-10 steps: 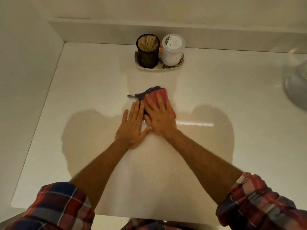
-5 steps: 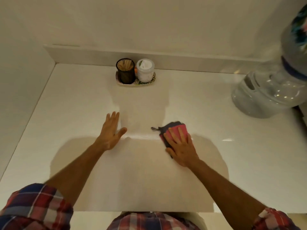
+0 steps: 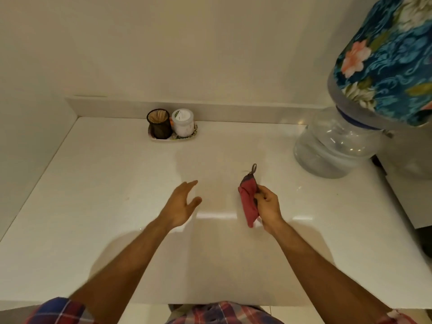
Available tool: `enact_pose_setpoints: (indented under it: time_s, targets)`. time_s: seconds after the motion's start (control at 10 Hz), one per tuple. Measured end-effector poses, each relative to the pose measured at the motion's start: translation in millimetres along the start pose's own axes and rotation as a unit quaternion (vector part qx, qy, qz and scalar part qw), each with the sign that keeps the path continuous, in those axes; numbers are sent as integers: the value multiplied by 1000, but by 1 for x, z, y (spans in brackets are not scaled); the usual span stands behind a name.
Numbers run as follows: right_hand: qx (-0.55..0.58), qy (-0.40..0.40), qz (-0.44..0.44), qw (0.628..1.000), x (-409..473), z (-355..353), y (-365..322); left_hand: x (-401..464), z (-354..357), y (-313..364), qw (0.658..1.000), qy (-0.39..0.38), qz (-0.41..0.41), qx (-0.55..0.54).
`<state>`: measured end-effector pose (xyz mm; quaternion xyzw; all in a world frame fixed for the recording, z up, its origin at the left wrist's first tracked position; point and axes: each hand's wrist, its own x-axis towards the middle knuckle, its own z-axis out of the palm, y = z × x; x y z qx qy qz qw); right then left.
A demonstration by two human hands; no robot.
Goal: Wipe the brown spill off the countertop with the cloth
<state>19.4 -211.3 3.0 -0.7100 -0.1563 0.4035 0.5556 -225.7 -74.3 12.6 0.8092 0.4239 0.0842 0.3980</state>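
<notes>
A second earlier both hands lay flat and side by side on the table (image 3: 98, 183), the right one pressing the cloth down; half a second earlier the left had slid off to the side while the right swept the cloth across. Now the left hand (image 3: 181, 206) hovered open and empty, fingers spread, just above the surface. To its right, the right hand (image 3: 268, 206) had lifted the red cloth (image 3: 248, 203) clear of the table and pinched it bunched between thumb and fingertips, its dark loop sticking up. No brown mark could be made out on the pale surface between the hands, so the wiping looked finished, or nearly so.

As for writing, the white jar (image 3: 183, 122) beside the mesh cup of sticks (image 3: 159, 123) on the small tray (image 3: 163, 138) carried a label on its lid, too small to read. The water bottle (image 3: 332, 146) under the floral cover (image 3: 388, 57) at far right showed no legible text.
</notes>
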Motion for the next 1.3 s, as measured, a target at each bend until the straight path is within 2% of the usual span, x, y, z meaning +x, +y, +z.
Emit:
enact_pose_setpoints:
  time_s: [0.1,0.2,0.3,0.4,0.5,0.7,0.9,1.1,1.2,1.3]
  targets:
    - [161,-28,63,984,-3,-3,-17,0,16,30,997,-27,-31,-58]
    - [275,-109,95,951,-10,-6,-44,8,32,73,979,-98,-63,-167]
    - [308,-163,91,933,-15,-9,-59,14,37,98,961,-128,-41,-243]
    - [257,-159,34,953,-11,-15,-75,27,40,127,947,-87,-18,-308]
    - [212,-130,-7,969,-8,-18,-78,32,40,134,945,-53,-20,-322]
    - [37,-15,-40,998,38,-40,-90,83,47,138,948,-55,-41,-310]
    - [-32,32,-76,996,101,-52,-91,147,69,144,950,-64,-49,-301]
    - [-78,75,-63,992,153,-63,-83,199,91,146,949,-86,-57,-297]
    - [-166,55,-31,984,174,-67,-68,224,105,131,954,-138,-79,-255]
    - [-228,72,-20,971,183,-66,-63,234,108,124,964,-146,-87,-205]
